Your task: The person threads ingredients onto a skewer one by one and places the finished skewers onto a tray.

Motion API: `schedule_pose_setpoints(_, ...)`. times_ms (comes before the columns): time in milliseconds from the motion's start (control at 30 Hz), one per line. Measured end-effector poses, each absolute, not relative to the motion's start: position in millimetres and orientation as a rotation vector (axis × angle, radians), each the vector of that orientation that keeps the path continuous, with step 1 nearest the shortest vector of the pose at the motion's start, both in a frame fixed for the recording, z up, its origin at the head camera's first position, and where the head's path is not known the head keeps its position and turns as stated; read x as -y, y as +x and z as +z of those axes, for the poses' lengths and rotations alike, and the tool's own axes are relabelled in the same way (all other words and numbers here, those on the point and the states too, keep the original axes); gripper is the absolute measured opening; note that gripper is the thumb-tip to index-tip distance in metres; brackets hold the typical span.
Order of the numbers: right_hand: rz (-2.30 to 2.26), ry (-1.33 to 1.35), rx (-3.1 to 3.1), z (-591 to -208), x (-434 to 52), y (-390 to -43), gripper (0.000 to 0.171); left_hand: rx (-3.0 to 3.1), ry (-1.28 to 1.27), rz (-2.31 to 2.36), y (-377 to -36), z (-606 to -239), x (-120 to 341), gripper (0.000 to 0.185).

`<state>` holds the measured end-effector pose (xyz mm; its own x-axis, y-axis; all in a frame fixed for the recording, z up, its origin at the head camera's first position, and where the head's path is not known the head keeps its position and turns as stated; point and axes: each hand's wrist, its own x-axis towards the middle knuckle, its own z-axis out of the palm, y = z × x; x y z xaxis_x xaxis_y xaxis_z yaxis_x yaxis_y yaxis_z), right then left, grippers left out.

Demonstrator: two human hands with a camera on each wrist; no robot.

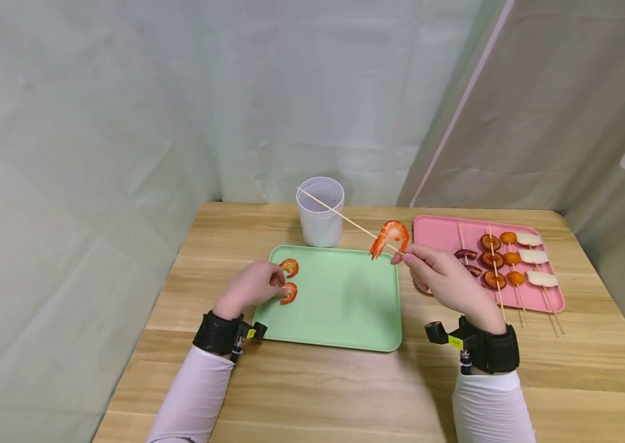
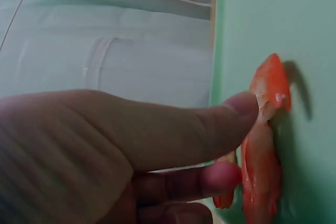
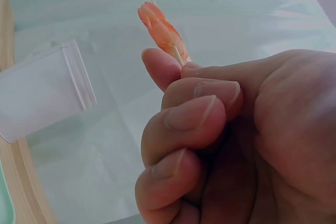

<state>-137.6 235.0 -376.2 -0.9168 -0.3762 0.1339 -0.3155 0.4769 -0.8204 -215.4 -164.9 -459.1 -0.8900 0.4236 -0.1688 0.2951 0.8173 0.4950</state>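
The right hand [image 1: 445, 280] pinches a bamboo skewer [image 1: 346, 220] near its end, raised over the worktop [image 1: 346, 387] with one shrimp [image 1: 390, 237] threaded on. The left hand [image 1: 251, 286] pinches a second shrimp [image 1: 288, 293] on the green tray [image 1: 340, 307], beside a third [image 1: 290, 267].

Lower shrimp [image 2: 260, 177] cut off by frame edge

Wooden table [image 1: 301, 394] against pale draped curtains [image 1: 124, 111]
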Motion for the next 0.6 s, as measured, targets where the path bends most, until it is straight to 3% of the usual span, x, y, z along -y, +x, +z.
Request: schedule_pose_setpoints(600,-1.392,-0.615,-2.654,-378.8,-235.6,-139.5,0.026,-2.778,0.467,0.518,-208.5,-458.2,157.5,0.027)
